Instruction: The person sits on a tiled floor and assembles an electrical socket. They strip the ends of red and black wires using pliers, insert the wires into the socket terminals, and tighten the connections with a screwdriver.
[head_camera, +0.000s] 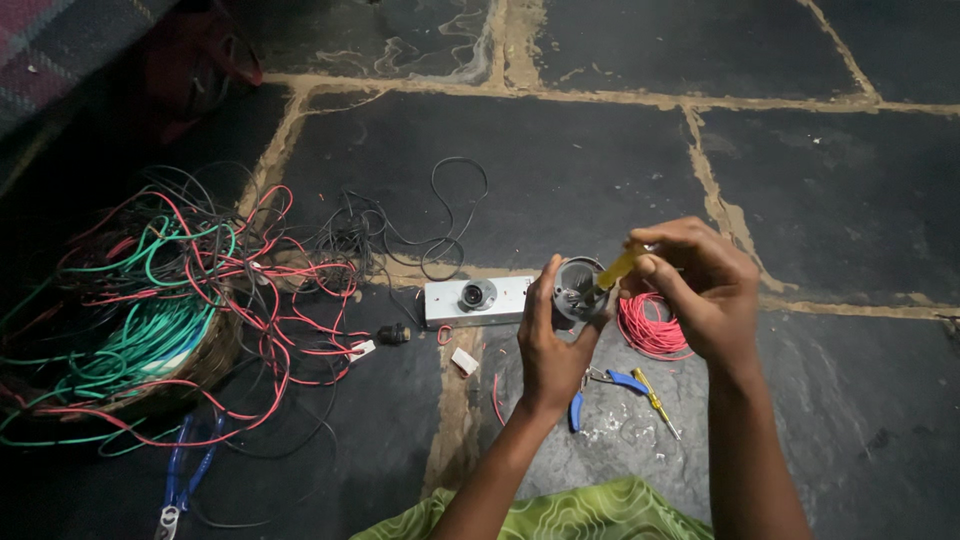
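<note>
While set low over the dark stone floor (560, 170) with its pale seams, working close to the ground. Off to the left, a big tangle of red, green and black wires (170, 300) spilling out of a woven basket (215, 365). Centre frame, left hand (550, 345) wrapped round a round fitting (578, 290), gripping it firmly, open face turned to the right, held up above the floor. Right hand (700, 295) pinched tight on a yellow-handled screwdriver (618, 268), tip pushed into the fitting's face.

Just behind the fitting, flat on the floor, a white plate with a round socket (475, 300). Beside it a coil of red wire (652, 325), below the right hand. Nearer in, blue-handled pliers (610, 385) and a second small yellow screwdriver (655, 400), both lying loose.

By the look of it, mid-way through working a terminal screw inside the fitting. Calls for a steady left grip, tip kept seated in the slot, and short twists from the fingers rather than the wrist
</note>
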